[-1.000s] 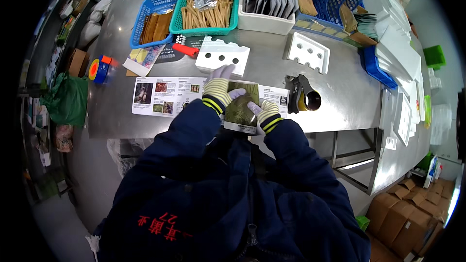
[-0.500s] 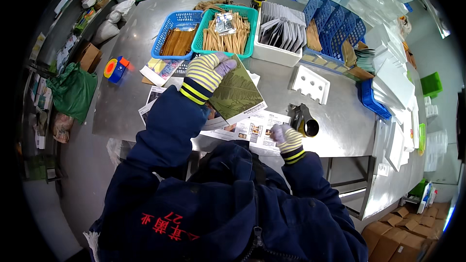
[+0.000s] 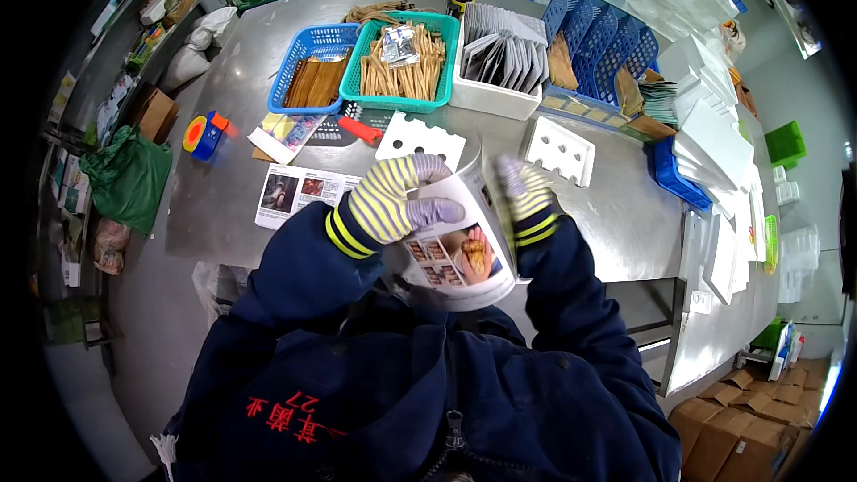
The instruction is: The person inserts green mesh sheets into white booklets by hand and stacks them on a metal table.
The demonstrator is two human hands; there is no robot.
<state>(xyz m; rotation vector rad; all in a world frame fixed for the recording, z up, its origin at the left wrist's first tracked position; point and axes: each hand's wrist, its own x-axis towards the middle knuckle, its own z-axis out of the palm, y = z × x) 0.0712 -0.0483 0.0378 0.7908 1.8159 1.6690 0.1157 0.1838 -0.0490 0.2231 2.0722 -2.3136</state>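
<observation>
White leaflet pages bend above the near edge of the counter, seemingly part-folded, not flat. The left hand pinches them; the right hand (blurred, grip unclear) is alongside.

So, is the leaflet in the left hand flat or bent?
Bent: the leaflet bows, its lower edge curving, with the left hand gripping its upper left part.

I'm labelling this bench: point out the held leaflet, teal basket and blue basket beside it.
Leaflet [image 3: 455, 241]: head view, printed face.
Teal basket [image 3: 393, 104]: head view, front wall.
Blue basket [image 3: 305, 110]: head view, front wall.
</observation>
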